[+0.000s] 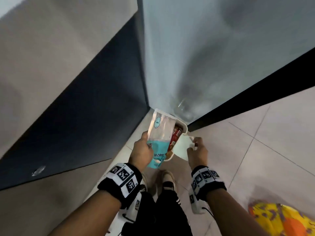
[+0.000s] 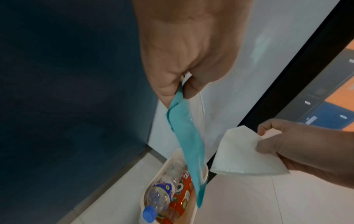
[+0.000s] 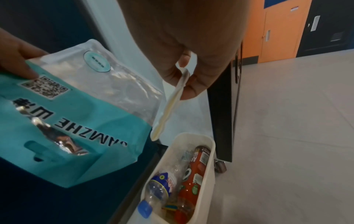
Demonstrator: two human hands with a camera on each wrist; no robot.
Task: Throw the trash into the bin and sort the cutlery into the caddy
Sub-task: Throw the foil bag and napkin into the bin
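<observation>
My left hand point(image 1: 142, 150) pinches a teal and clear plastic pouch point(image 1: 157, 142) and holds it above a narrow white bin point(image 1: 185, 128) on the floor. In the left wrist view the pouch point(image 2: 188, 145) hangs edge-on from my thumb and fingers over the bin point(image 2: 172, 166). My right hand point(image 1: 197, 153) pinches a folded white napkin point(image 1: 181, 148) just right of the bin. The right wrist view shows the napkin point(image 3: 172, 104) edge-on above the bin point(image 3: 193, 136), with the pouch point(image 3: 80, 115) to its left. A clear bottle with a blue cap point(image 3: 157, 191) and a red bottle point(image 3: 191, 181) lie inside the bin.
The bin stands in a corner between a dark blue panel point(image 1: 85, 108) and a frosted grey wall point(image 1: 204, 57). A black strip point(image 1: 255, 89) runs along the wall base. Pale floor tiles point(image 1: 264, 142) spread to the right. My shoes point(image 1: 167, 179) are just behind the bin. A yellow and orange thing point(image 1: 281, 218) lies at lower right.
</observation>
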